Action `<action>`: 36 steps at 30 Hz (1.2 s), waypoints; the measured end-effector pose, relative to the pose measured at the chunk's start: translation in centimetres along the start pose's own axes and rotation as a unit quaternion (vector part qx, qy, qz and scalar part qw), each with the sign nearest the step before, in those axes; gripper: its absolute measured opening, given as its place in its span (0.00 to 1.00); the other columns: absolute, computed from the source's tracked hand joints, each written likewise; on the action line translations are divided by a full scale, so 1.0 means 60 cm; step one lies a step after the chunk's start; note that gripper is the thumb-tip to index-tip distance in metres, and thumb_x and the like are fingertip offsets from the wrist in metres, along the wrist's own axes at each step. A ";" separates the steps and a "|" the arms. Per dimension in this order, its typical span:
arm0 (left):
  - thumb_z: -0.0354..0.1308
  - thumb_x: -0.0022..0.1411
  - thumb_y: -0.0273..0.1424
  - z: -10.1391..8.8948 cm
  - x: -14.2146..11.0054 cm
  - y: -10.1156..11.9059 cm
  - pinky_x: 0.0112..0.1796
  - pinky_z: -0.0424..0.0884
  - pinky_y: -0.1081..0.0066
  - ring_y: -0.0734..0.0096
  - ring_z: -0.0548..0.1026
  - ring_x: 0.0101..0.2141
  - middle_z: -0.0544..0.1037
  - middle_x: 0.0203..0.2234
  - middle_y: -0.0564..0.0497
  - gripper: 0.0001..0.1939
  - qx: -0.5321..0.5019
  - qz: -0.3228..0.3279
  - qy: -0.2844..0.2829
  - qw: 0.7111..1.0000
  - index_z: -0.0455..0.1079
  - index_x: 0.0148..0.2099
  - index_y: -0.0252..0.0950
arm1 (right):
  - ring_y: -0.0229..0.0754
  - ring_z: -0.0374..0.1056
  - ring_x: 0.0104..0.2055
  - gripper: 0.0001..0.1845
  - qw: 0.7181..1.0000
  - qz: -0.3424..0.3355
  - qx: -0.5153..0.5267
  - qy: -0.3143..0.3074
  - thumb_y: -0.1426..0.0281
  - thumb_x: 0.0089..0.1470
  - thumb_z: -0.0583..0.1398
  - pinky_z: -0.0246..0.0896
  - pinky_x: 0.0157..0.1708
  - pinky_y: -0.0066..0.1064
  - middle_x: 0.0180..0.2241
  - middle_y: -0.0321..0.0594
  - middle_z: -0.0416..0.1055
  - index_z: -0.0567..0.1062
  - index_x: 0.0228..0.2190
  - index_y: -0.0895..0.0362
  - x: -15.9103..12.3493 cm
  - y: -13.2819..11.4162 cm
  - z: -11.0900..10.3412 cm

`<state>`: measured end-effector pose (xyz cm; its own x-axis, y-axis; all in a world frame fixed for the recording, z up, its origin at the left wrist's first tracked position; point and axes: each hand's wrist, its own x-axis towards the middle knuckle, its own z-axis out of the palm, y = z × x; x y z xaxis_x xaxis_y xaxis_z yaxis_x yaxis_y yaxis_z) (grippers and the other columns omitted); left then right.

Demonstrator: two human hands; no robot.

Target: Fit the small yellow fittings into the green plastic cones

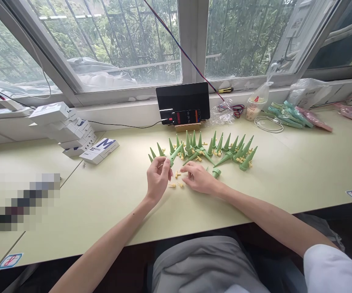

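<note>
My left hand (158,179) is closed on a green plastic watering spike (176,153), its pointed end tilted up to the right. Over the tabletop, my right hand (200,177) has its thumb and fingers parted around a gap. Just left of its fingertips is a small yellow valve piece (177,174); whether they touch it I cannot tell. Two more yellow pieces (180,184) lie slightly nearer to me. Behind both hands, several green spikes (244,163) stand or lie in a row, many with yellow pieces attached. A green cap-like part (216,173) sits beside my right wrist.
At the back, a phone (186,117) showing a timer leans against a black tablet (183,97). White boxes (72,128) are stacked on the left. A bagged cup (255,106) and several wrapped green items (288,114) lie along the window side.
</note>
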<state>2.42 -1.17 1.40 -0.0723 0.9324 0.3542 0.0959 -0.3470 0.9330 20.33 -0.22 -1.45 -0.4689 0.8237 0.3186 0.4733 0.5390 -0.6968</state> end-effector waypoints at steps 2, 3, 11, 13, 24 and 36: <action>0.58 0.66 0.44 0.000 -0.001 -0.001 0.18 0.67 0.76 0.79 0.70 0.19 0.71 0.27 0.54 0.15 0.004 0.003 0.008 1.000 0.66 0.37 0.36 | 0.37 0.66 0.33 0.14 1.000 -0.001 -0.014 -0.016 0.74 0.58 0.60 0.65 0.40 0.34 0.44 0.44 0.68 0.75 0.47 0.58 0.000 -0.001 0.000; 0.58 0.66 0.44 -0.001 -0.002 -0.001 0.18 0.67 0.76 0.78 0.70 0.19 0.70 0.26 0.55 0.15 0.007 0.003 0.011 1.000 0.66 0.38 0.36 | 0.38 0.66 0.34 0.16 0.999 -0.001 -0.024 -0.025 0.74 0.58 0.60 0.65 0.41 0.34 0.44 0.44 0.67 0.74 0.49 0.57 0.001 -0.003 0.000; 0.58 0.66 0.44 0.000 -0.003 -0.001 0.18 0.67 0.76 0.78 0.70 0.19 0.68 0.24 0.56 0.15 0.019 0.012 0.008 1.000 0.65 0.37 0.37 | 0.42 0.68 0.41 0.15 0.994 -0.016 -0.080 -0.078 0.72 0.61 0.60 0.63 0.43 0.34 0.46 0.43 0.65 0.75 0.49 0.51 0.000 -0.017 -0.001; 0.58 0.66 0.44 0.001 -0.003 -0.001 0.18 0.66 0.76 0.78 0.70 0.19 0.68 0.24 0.56 0.15 0.020 0.013 0.007 1.000 0.65 0.37 0.37 | 0.41 0.67 0.39 0.11 0.994 -0.020 -0.079 -0.074 0.73 0.62 0.58 0.62 0.42 0.33 0.45 0.43 0.65 0.75 0.46 0.53 0.000 -0.017 0.000; 0.58 0.65 0.45 0.000 -0.002 -0.002 0.18 0.66 0.76 0.79 0.69 0.19 0.69 0.25 0.55 0.16 0.013 -0.007 -0.003 1.000 0.66 0.37 0.37 | 0.40 0.65 0.37 0.08 0.992 -0.015 -0.101 -0.073 0.79 0.61 0.56 0.59 0.37 0.30 0.41 0.41 0.66 0.71 0.40 0.56 0.002 -0.010 0.003; 0.59 0.65 0.43 0.001 0.001 -0.005 0.17 0.66 0.77 0.80 0.69 0.18 0.69 0.25 0.56 0.15 -0.002 -0.027 -0.032 0.999 0.66 0.37 0.36 | 0.44 0.65 0.43 0.11 0.992 -0.049 -0.103 -0.044 0.84 0.58 0.56 0.60 0.41 0.32 0.38 0.42 0.68 0.70 0.39 0.56 0.002 -0.004 0.009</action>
<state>2.45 -1.02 1.13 -0.0139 0.9545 0.2980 0.0895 -0.2956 0.9511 19.75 -0.33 -1.61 -0.5789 0.7523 0.3145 0.5612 0.6474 -0.5156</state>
